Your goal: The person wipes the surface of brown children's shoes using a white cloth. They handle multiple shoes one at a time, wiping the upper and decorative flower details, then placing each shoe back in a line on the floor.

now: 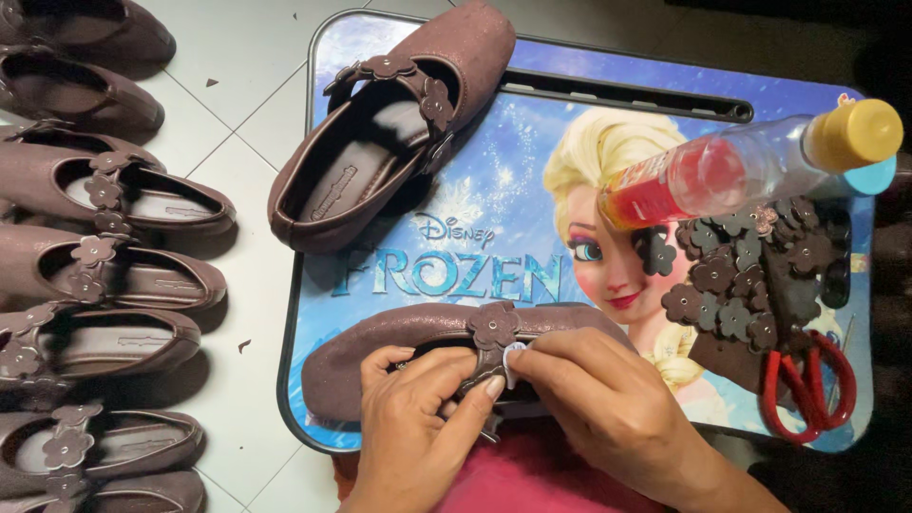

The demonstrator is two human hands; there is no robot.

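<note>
Both hands at 6 o'clock: left hand [418, 427] and right hand [608, 399] pinch the strap [489, 366] of a brown shoe [380, 347] on the lap tray [456, 190], fingers pressed together under a flower piece [494, 325]. Shoe looks light and soft; best held by the sole edge. Heel is hidden, and a white bit at the thumb is possibly glue.

Floor: pale square tiles [249, 104] w/ thin dark grout lines, a few small dark scraps on them.
Furniture: blue picture-printed lap tray [532, 142], dark rim, long slot near far edge.
Right side: deep shadow, prob. dark floor, can't tell.
Light: soft, from above; short shadows.
Walls/windows: out of view.
</note>
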